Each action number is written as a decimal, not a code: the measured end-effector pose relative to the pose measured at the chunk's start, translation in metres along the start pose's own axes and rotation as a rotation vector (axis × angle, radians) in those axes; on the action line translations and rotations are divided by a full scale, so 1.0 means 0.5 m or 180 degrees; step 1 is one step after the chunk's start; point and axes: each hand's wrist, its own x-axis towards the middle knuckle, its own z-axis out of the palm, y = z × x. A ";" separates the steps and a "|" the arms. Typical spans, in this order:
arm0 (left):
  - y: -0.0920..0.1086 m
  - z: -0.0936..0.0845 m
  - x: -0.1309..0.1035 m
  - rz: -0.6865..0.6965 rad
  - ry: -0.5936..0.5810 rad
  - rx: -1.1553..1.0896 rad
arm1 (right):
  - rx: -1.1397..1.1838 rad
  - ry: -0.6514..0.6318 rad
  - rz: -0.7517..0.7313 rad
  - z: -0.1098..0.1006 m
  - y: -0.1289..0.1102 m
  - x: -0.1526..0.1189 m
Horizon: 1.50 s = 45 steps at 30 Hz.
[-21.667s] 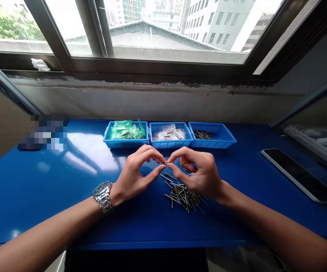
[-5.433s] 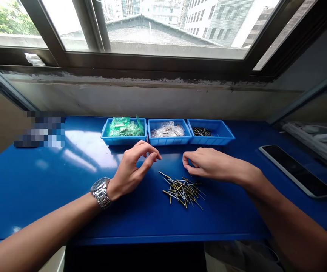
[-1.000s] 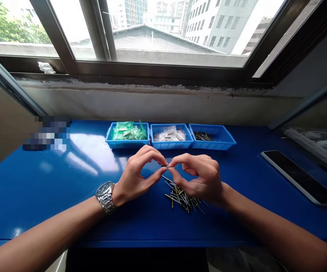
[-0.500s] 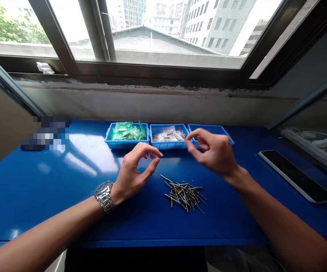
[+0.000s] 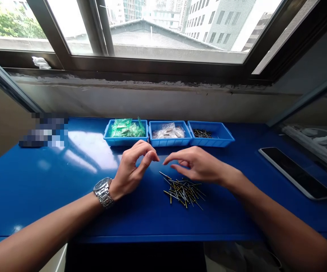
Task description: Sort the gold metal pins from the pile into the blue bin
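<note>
Head view shows the left hand (image 5: 132,166) curled, thumb tip drawn up against the forefinger; whether something thin is pinched there I cannot tell. Facing it, the right hand (image 5: 201,164) has its thumb and forefinger spread, with a visible space between them, and a narrow gap divides the two hands' fingertips. Just below the right hand, toward the person, lies the pile of metal pins (image 5: 183,192), a loose heap with thin shanks poking past its border, one pointing out at its upper left. A band of blue table (image 5: 39,189) separates that pile from the front edge, and a wider stretch runs from the left wrist's watch (image 5: 103,192) toward the left edge. Beyond the hands, three blue bins stand end to end near the back edge: the left bin (image 5: 125,141) with green packets, the middle bin (image 5: 170,142) with clear packets, the right bin (image 5: 220,142) with dark pins. Well to the right, a phone (image 5: 296,172) lies slantwise, with blue surface between it and the right forearm.
</note>
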 end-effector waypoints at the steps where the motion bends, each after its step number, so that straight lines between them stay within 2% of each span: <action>1: 0.002 0.000 0.000 -0.0005 -0.0014 0.0002 | 0.0043 -0.0160 -0.0151 0.011 -0.005 0.004; 3: 0.004 -0.001 0.000 -0.0040 -0.0035 -0.0004 | 0.0025 -0.0352 -0.0288 0.027 -0.007 0.008; 6: 0.005 -0.002 0.000 -0.0091 -0.0086 -0.0022 | -0.0056 -0.0456 -0.0242 0.034 0.002 0.009; 14: 0.006 -0.001 0.001 -0.0133 -0.0157 -0.0026 | -0.0143 -0.0385 0.0018 0.019 0.023 0.009; 21: 0.005 0.000 0.001 -0.0167 -0.0181 0.0029 | -0.0365 -0.0529 0.0234 0.015 0.025 0.005; 25: 0.003 -0.001 0.004 -0.0198 -0.0124 0.0258 | -0.0453 -0.0313 0.0271 0.018 0.024 0.004; 31: -0.002 0.004 0.005 -0.0111 -0.0205 0.0578 | -0.0257 0.0406 0.0287 0.028 0.009 0.006; 39: -0.006 0.008 0.006 0.0055 -0.0201 0.0573 | 0.0001 0.0666 0.0027 0.035 -0.009 0.008; 45: 0.000 0.005 0.008 0.0040 -0.0132 0.0435 | 0.0060 0.1148 -0.0207 0.048 -0.010 0.009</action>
